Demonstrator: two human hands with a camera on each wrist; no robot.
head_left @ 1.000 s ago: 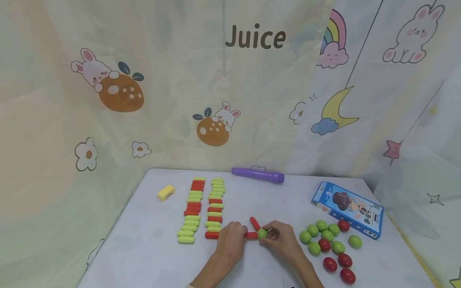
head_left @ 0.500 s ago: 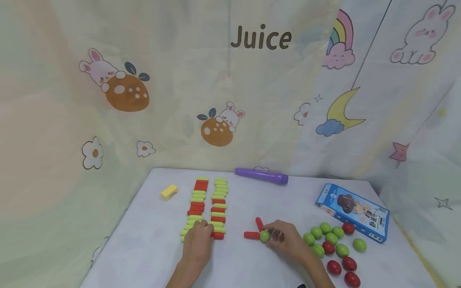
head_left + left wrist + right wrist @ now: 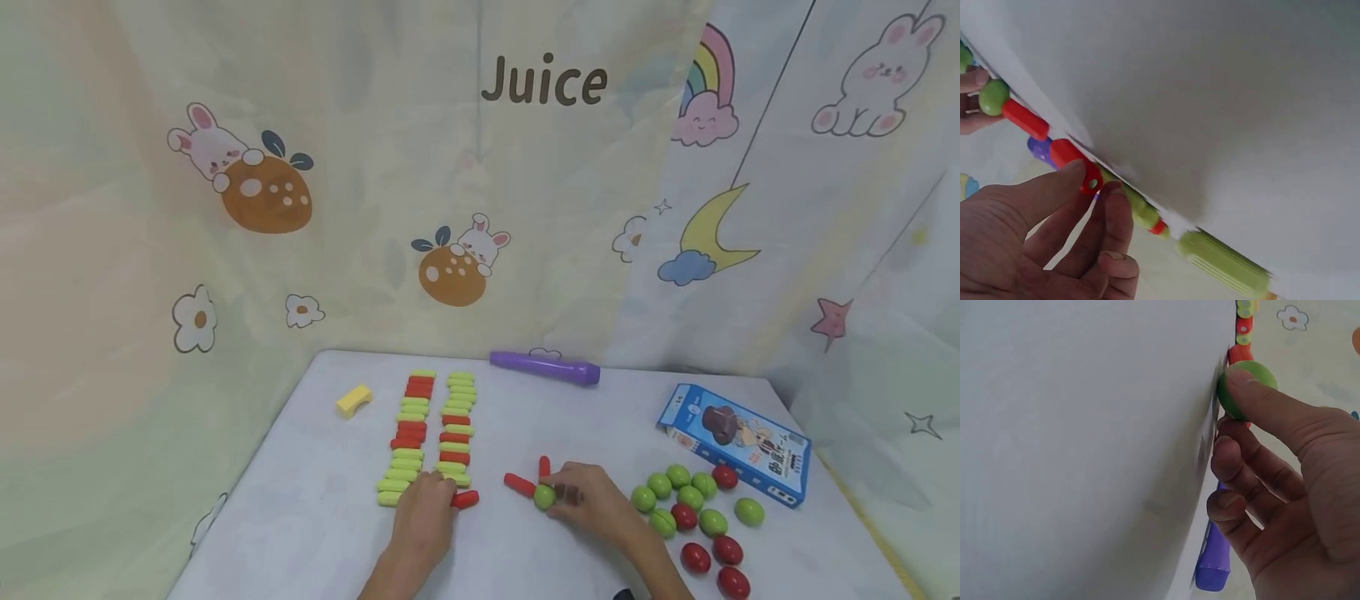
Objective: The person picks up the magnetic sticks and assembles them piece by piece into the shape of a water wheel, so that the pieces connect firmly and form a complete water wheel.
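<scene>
While your left hand point(image 3: 425, 515) lies at the near end of the stick rows point(image 3: 431, 433), its thumb and fingers pinch a red stick point(image 3: 465, 499) that pokes out to the right of your knuckles. The left wrist view shows this plainly: your thumb point(image 3: 1054, 187) lies on top of that stick point(image 3: 1075, 164) and a fingertip presses under its end, with a green stick point(image 3: 1225, 265) just past your fingers along the table point(image 3: 315, 517) edge.

Your right hand point(image 3: 588, 504) pinches a green ball point(image 3: 544, 497) at its fingertips. In the right wrist view your thumb point(image 3: 1266, 406) lies over the ball point(image 3: 1244, 387) and the other fingers curl below it, so the grasp is closed on the ball. Two more red sticks meet that ball: one point(image 3: 519, 483) lies flat to the left of your fingertips, its end at or just beside the ball, and another point(image 3: 543, 465) points away from you just beyond it. Whether they are joined to the ball, you cannot tell.

Right of your right wrist sits a cluster of red and green balls point(image 3: 693, 517), well apart from the one you hold. Beyond that cluster lies a blue box point(image 3: 738, 442). Far beyond both hands, a purple tube point(image 3: 545, 367) lies across the back of the table, and a yellow block point(image 3: 353, 400) sits left of the rows.
</scene>
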